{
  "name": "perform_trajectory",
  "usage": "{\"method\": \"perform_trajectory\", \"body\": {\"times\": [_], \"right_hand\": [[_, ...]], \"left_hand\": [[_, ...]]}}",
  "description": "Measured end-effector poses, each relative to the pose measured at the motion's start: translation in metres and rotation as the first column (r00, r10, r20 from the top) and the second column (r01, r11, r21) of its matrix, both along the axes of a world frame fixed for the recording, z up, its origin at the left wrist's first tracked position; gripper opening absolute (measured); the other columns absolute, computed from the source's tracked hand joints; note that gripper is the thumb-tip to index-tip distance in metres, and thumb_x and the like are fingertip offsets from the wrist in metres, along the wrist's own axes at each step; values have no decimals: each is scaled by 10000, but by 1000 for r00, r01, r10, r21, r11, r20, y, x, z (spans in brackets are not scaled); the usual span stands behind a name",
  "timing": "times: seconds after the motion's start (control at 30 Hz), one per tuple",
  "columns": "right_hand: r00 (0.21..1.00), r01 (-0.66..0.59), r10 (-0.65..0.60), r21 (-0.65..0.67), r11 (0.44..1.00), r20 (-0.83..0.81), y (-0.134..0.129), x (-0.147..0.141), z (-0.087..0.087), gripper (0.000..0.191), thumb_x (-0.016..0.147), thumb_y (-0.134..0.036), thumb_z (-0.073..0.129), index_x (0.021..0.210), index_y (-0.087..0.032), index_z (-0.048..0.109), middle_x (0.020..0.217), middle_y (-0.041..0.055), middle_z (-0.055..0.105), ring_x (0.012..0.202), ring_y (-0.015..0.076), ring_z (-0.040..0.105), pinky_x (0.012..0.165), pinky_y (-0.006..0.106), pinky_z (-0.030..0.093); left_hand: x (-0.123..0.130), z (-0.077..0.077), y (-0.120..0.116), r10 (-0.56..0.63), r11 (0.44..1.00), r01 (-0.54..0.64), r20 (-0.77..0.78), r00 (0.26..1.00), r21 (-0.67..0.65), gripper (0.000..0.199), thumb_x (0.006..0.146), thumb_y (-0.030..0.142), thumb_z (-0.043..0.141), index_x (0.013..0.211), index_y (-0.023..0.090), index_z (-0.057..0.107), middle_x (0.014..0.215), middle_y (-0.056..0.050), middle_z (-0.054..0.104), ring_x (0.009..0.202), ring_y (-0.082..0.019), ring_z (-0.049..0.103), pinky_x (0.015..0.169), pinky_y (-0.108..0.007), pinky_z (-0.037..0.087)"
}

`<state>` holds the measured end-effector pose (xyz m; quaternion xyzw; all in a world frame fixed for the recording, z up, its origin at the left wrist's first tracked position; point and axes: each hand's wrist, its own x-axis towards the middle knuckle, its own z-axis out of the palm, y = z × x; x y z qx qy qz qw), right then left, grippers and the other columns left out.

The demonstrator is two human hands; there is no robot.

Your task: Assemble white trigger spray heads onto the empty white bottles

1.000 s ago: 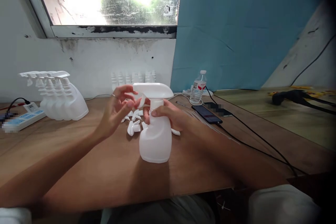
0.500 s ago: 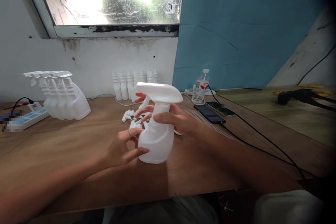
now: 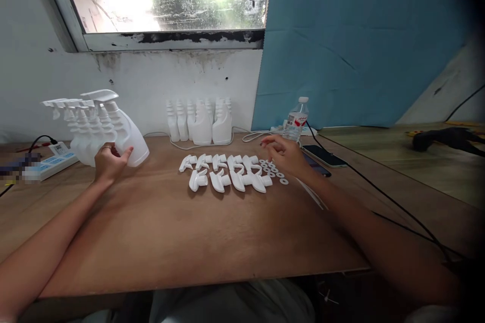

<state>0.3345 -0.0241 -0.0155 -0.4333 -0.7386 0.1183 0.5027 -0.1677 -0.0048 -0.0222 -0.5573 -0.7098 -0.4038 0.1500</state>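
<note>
At the left, my left hand [image 3: 109,162] grips the lower body of a white spray bottle [image 3: 132,139], thumb on its near side. That bottle stands slightly tilted at the front of a row of matching spray bottles with trigger heads [image 3: 81,126]. My right hand [image 3: 282,154] hovers over the right of the table, fingers loosely bent and apart, holding nothing. Close to its fingers lie several small white ring washers [image 3: 283,181]. Two rows of loose white trigger spray heads [image 3: 219,181] lie to the left of the washers.
Headless white bottles [image 3: 202,123] stand against the wall. Behind my right hand are a clear water bottle [image 3: 297,121] and two phones [image 3: 324,155] with black cables. A power strip [image 3: 49,165] lies at the far left. The wooden table [image 3: 170,242] ends in front of me.
My left hand has carried the spray bottle from the middle to the row at the left. My right hand has let go of it and moved right, uncovering the loose heads and washers.
</note>
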Motion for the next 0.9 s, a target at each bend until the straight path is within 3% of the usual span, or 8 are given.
{"method": "perform_trajectory", "body": {"times": [0.07,0.2,0.43,0.63,0.7,0.77,0.83,0.9], "right_hand": [[979,99,-107,56,994,176,7,12,-7,196,864,-243,478,963,-168,630,820,49,663,531,133,581,553,282,481],[907,138,-202,193,971,370,10,22,-7,236,888,-230,439,960,-165,654,789,62,688,617,168,614,636,287,469],[811,180,-315,301,936,493,12,27,-9,250,865,-207,456,977,-172,678,682,41,671,568,167,574,591,270,384],[792,210,-311,245,947,525,11,27,-8,271,853,-204,453,976,-167,692,710,55,692,588,170,577,620,268,384],[768,232,-298,188,954,567,8,27,-2,290,856,-209,443,1000,-163,691,743,69,701,636,183,595,648,272,388],[744,249,-215,35,968,633,6,30,6,303,856,-213,437,1028,-158,679,807,86,709,705,195,612,679,271,395],[729,257,-66,-182,949,682,5,37,14,299,843,-213,436,1020,-151,669,846,88,708,699,187,614,668,265,406],[716,261,99,-396,880,691,6,45,19,270,811,-213,458,965,-143,668,817,73,703,613,162,601,608,253,412]], "left_hand": [[-9,-8,6,26,999,-26,8,1000,-23,367,765,457,670,854,130,528,696,25,474,691,-146,495,713,-247,406],[-16,-18,14,30,998,-29,19,999,-48,386,749,446,696,889,128,529,681,23,475,732,-172,516,734,-256,400],[-17,-25,21,71,997,-67,82,994,-49,679,714,451,755,1177,72,434,741,16,523,740,-195,576,655,-258,408],[-16,-24,15,118,993,-118,83,990,-6,583,686,469,776,1020,142,428,881,-6,493,795,-186,543,661,-264,402],[-12,-21,9,117,993,-118,59,991,22,544,716,498,740,990,165,409,887,3,459,774,-170,507,636,-259,381],[-2,-19,2,67,995,-69,41,997,65,477,771,501,683,972,180,392,848,18,424,741,-151,471,630,-252,369],[16,-20,-6,-73,992,70,19,997,101,385,823,461,631,948,186,392,811,25,402,725,-138,449,663,-252,385],[42,-24,-14,-253,962,253,-14,967,106,306,848,412,602,922,185,410,798,23,415,715,-132,447,696,-258,411]]}}
